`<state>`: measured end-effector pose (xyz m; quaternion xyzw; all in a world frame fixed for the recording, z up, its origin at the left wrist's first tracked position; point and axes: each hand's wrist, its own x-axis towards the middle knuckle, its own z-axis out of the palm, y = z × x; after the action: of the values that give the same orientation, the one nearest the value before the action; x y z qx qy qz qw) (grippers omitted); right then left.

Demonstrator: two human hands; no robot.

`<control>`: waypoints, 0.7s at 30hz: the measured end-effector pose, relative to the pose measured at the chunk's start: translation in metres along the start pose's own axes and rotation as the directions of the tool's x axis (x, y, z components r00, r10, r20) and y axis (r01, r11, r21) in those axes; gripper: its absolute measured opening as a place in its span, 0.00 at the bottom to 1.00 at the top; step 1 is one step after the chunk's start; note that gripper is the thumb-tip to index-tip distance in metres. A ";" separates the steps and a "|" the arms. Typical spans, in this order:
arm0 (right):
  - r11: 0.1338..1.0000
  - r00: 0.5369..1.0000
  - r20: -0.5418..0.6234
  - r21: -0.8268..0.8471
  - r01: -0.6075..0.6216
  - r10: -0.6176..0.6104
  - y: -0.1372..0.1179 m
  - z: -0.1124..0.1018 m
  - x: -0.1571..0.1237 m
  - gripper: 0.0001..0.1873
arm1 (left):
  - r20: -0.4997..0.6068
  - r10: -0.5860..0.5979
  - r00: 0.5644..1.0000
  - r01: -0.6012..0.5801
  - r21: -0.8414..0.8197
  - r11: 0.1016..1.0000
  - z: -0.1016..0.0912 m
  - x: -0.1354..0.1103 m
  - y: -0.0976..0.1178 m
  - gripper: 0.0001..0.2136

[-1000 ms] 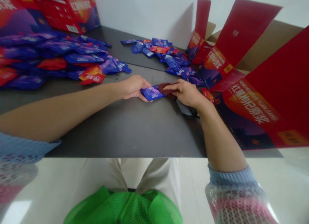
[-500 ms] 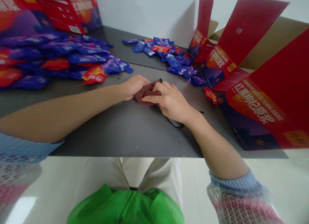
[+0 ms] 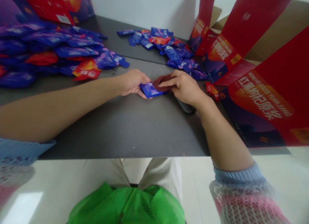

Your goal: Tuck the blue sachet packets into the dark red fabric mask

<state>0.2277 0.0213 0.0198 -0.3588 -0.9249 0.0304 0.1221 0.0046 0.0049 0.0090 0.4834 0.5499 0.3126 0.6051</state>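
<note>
A blue-purple sachet (image 3: 151, 90) lies at the middle of the dark table, its left end pinched between the thumb and fingers of my left hand (image 3: 135, 83). My right hand (image 3: 184, 87) holds a folded brown cloth (image 3: 162, 81), which rests over the sachet's right end. Beneath my right wrist a grey object with a black rim (image 3: 188, 108) shows in part; what it is I cannot make out.
At the left lies a big heap of blue and red sachets (image 3: 65, 52). A smaller sachet pile (image 3: 177, 53) is at the back. Open red cartons (image 3: 260, 105) line the right side, with one red sachet (image 3: 212, 90) beside them. The table's front edge (image 3: 135, 158) is near my lap.
The brown cloth has moved right with my right hand, off my left fingers. The blue sachet, hidden before, now shows in my left hand. The view has shifted slightly.
</note>
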 end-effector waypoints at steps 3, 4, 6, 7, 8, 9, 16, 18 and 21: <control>0.990 0.991 -0.037 -0.055 -0.131 0.129 0.014 0.001 0.000 0.22 | -0.026 0.026 0.999 -0.026 0.008 1.000 0.001 -0.002 -0.001 0.14; 0.983 0.985 -0.057 -0.078 -0.167 0.163 0.015 0.002 0.000 0.22 | -0.032 0.033 0.999 -0.033 0.011 0.999 0.002 -0.002 -0.002 0.14; 0.968 0.973 -0.095 -0.124 -0.219 0.209 0.012 0.004 -0.001 0.21 | -0.037 0.040 0.999 -0.039 0.020 0.999 0.003 -0.005 -0.002 0.13; 0.961 0.970 -0.111 -0.146 -0.233 0.219 0.008 0.005 -0.001 0.21 | -0.045 0.042 0.998 -0.041 0.024 0.999 0.004 -0.006 -0.001 0.13; 0.958 0.968 -0.123 -0.164 -0.236 0.217 0.002 0.007 -0.001 0.21 | -0.061 0.046 0.997 -0.044 0.026 0.999 0.006 -0.007 -0.001 0.12; 0.959 0.970 -0.132 -0.175 -0.225 0.203 -0.005 0.008 -0.001 0.21 | -0.086 0.051 0.995 -0.049 0.022 0.999 0.007 -0.009 -0.001 0.11; 0.989 0.987 -0.125 -0.125 0.083 -0.099 -0.051 0.011 0.001 0.22 | -0.208 0.168 0.964 -0.193 -0.106 0.975 0.015 -0.015 -0.004 0.12; 0.985 0.980 -0.131 -0.101 0.138 -0.150 -0.053 0.011 0.000 0.21 | -0.186 0.181 0.966 -0.207 -0.131 0.969 0.014 -0.014 -0.006 0.14; 0.979 0.970 -0.133 -0.054 0.198 -0.204 -0.052 0.009 -0.001 0.21 | -0.148 0.198 0.969 -0.218 -0.129 0.967 0.010 -0.008 -0.012 0.14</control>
<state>0.1914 -0.0175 0.0181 -0.2671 -0.9462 -0.0259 0.1809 0.0111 -0.0085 0.0003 0.4713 0.5113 0.4453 0.5640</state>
